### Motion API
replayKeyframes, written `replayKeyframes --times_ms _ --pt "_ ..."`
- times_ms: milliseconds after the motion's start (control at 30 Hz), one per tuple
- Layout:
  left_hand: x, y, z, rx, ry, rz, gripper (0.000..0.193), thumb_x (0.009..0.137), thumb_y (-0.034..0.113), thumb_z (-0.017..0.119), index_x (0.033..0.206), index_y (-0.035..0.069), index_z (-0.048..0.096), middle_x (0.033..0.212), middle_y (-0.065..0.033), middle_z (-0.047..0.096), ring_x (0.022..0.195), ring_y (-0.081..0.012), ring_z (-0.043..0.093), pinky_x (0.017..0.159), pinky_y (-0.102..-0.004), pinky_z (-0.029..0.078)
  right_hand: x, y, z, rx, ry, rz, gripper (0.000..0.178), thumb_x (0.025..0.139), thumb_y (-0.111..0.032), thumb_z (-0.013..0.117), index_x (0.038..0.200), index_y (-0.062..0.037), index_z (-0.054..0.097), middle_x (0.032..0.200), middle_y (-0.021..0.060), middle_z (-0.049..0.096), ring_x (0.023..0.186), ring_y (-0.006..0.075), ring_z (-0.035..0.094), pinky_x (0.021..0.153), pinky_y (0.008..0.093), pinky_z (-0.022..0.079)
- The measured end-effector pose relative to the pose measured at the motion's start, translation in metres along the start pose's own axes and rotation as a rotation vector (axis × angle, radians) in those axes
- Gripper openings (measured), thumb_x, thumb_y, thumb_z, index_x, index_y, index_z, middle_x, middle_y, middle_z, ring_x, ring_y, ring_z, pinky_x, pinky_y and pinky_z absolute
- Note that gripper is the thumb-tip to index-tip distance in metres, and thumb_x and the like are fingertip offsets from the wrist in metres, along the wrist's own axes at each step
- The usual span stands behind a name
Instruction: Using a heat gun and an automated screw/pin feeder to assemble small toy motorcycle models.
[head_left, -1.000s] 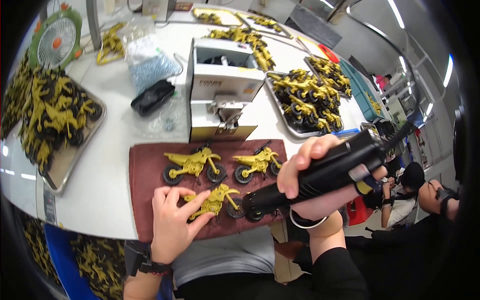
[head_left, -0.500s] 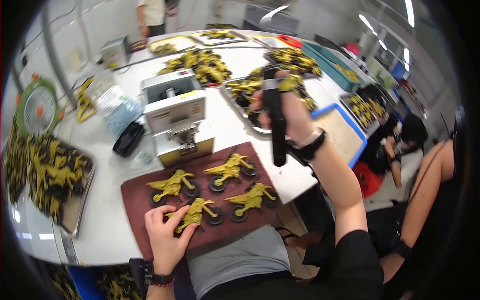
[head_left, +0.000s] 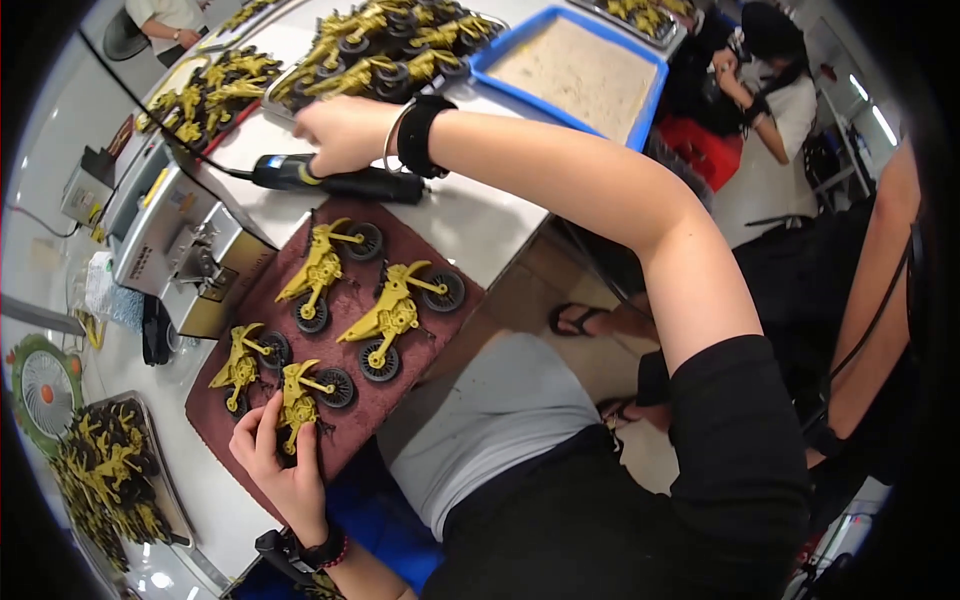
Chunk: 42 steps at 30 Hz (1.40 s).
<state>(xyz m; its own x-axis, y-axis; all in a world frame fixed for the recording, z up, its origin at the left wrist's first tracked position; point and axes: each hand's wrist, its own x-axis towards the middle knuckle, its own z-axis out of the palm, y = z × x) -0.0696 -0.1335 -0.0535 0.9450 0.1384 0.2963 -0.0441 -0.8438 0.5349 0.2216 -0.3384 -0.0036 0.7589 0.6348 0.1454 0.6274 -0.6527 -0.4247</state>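
Note:
Four yellow toy motorcycles with black wheels lie on a dark red cloth (head_left: 345,400). My left hand (head_left: 280,465) has its fingertips and thumb closed around the nearest motorcycle (head_left: 300,400), which rests on the cloth. Another motorcycle (head_left: 240,365) lies just to its left, and two more, a middle one (head_left: 318,265) and a right one (head_left: 390,312), lie farther up. Beyond the cloth, my right hand (head_left: 350,135) is closed on a black electric screwdriver (head_left: 370,185), held level low over the white table. Its cord runs off to the left; my fingertips are partly hidden.
A metal box-shaped machine (head_left: 195,260) stands left of the cloth. Trays of motorcycles, one at the back (head_left: 390,50) and one at the left (head_left: 110,470), flank a green fan (head_left: 45,390). A blue-rimmed tray (head_left: 570,75) lies at the back right. Other people sit and stand nearby.
My right hand has brought the screwdriver from upright to level, lower over the table beside the cloth. My left hand stays on the same motorcycle. The whole view has turned.

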Motion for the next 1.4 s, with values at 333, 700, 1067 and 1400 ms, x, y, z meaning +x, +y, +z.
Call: replayKeyframes --times_ms 333,700,1067,1400 --pt "-0.002 -0.007 0.0 -0.113 0.012 -0.06 0.039 0.077 0.008 0.063 0.115 0.002 0.057 0.105 -0.0102 0.048 0.101 -0.0228 0.046 0.089 -0.0313 0.036 -0.195 -0.071 -0.001 1.006 -0.12 -0.429 0.011 0.079 -0.011 0.058 0.086 -0.0023 0.059 0.077 0.0104 0.059 0.068 0.0276 0.057 0.06 0.0341 0.045" --pt "0.0 0.03 -0.011 0.028 0.138 -0.058 0.041 0.07 0.01 0.064 0.108 -0.001 0.055 0.103 -0.0132 0.046 0.096 -0.0276 0.048 0.083 -0.0342 0.04 -0.252 0.143 0.224 1.1 0.536 0.916 0.026 0.087 -0.024 0.05 0.103 -0.0045 0.058 0.093 0.0117 0.063 0.081 0.0216 0.063 0.07 0.0355 0.052" --pt "-0.011 0.027 0.003 0.234 0.447 -0.071 0.028 0.087 0.023 0.053 0.096 -0.002 0.059 0.092 -0.0172 0.056 0.085 -0.0331 0.052 0.079 -0.0406 0.041 -0.24 0.278 0.276 0.928 0.212 0.694 0.031 0.085 -0.029 0.052 0.108 -0.0074 0.056 0.096 0.0128 0.063 0.084 0.0239 0.062 0.072 0.0383 0.051" --pt "-0.005 0.021 0.005 0.24 0.329 -0.218 0.019 0.083 0.015 0.053 0.091 -0.002 0.059 0.088 -0.0147 0.057 0.082 -0.0303 0.052 0.079 -0.039 0.041 -0.351 0.321 0.354 0.734 -0.169 0.768 0.037 0.083 -0.034 0.054 0.112 -0.0103 0.054 0.099 0.014 0.063 0.087 0.0262 0.062 0.075 0.041 0.05"
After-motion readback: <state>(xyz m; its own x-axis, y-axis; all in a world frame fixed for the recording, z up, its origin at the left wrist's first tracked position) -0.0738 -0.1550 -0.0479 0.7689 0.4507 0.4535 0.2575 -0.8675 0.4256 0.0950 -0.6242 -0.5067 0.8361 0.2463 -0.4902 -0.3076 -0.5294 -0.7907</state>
